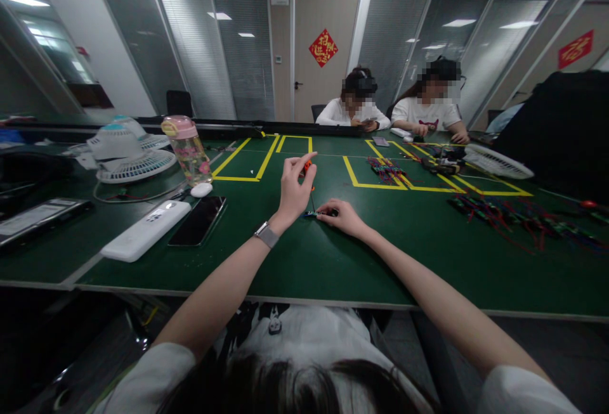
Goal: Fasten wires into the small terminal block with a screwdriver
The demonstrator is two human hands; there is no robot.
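Observation:
My left hand (294, 187) is raised above the green table (333, 255), its fingers closed on a small screwdriver with an orange handle (307, 165), its tip pointing down. My right hand (340, 214) rests on the table just to the right, its fingers pinched on a small dark part (314, 213) with green and blue bits. The screwdriver stands over that part. A watch sits on my left wrist.
A black phone (198, 219), a white power bank (145, 229), a white mouse-like object (201, 189), a pink-lidded bottle (187, 149) and desk fans (130, 154) lie to the left. Bundles of coloured wires (514, 214) lie to the right. Two people sit across the table.

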